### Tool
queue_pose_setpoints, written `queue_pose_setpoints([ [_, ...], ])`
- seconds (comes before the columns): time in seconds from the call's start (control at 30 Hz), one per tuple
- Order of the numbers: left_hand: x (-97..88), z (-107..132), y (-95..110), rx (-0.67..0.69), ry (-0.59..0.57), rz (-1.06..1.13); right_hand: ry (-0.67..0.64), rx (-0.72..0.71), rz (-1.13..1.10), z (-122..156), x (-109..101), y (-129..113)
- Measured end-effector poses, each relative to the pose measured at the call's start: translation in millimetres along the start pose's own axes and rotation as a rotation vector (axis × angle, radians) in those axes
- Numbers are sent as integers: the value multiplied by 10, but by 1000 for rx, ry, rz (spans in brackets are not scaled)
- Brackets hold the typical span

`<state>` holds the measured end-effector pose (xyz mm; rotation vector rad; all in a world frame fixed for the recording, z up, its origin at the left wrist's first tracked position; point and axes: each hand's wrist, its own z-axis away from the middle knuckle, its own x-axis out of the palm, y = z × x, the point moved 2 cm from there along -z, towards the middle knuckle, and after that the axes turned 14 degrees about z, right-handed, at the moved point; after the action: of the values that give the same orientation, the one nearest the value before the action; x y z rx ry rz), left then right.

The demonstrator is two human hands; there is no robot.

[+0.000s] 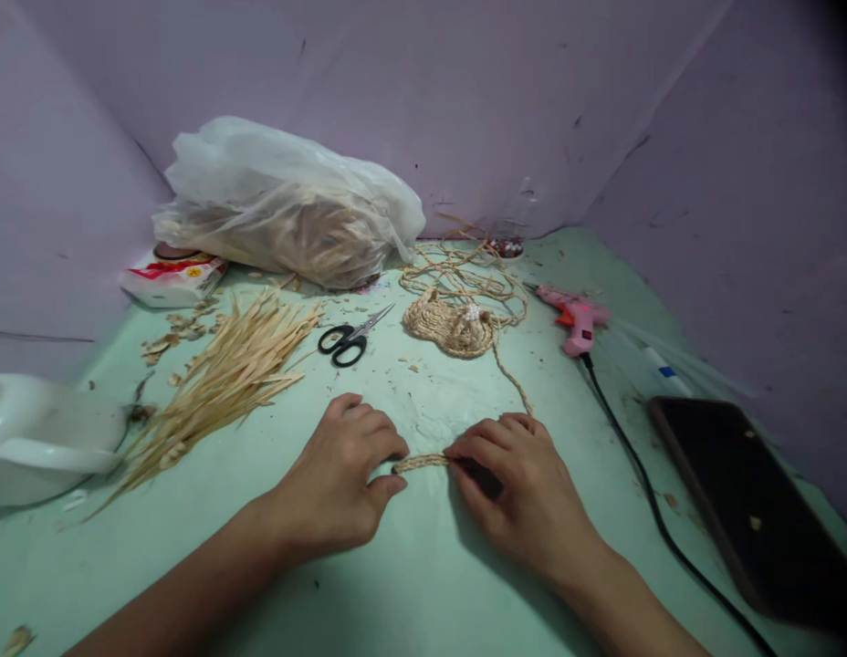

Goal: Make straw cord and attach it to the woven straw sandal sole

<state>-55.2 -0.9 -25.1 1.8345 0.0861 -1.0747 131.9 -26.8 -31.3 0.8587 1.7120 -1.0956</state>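
Note:
A short doubled length of braided straw cord [423,462] lies between my hands, just above the green tabletop. My right hand [516,479] pinches its right end with thumb and fingertips. A single strand runs from behind that hand up to a coiled woven straw piece [451,327], which has a small white cluster on it. At the cord's left end is my left hand [351,474]. Its thumb and forefinger are parted around the folded tip, without closing on it. Black-handled scissors [348,339] lie beyond my left hand, blades pointing away.
Loose straw strips [238,374] and a white jug [40,438] are on the left. Behind stand a stuffed plastic bag [287,201] and a tissue pack [173,278]. On the right lie a pink glue gun [578,319], its black cable [643,484] and a phone [745,502].

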Motion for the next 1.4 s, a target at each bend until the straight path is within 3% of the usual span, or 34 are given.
queue_pose_setpoints([
  [0.17,62,-6,-1,3,18,36,-10,-1,8,-3,0,6],
  [0.47,74,-20,-77,-109,123,63,-2,15,20,19,5,14],
  [0.7,91,-3,-64,-41,148,35,-28,50,19,38,-51,87],
  [1.0,95,12,-74,184,107,10,-26,58,9,43,-40,94],
  [1.4,61,31,-85,223,95,-90,-30,60,8,55,-40,98],
])
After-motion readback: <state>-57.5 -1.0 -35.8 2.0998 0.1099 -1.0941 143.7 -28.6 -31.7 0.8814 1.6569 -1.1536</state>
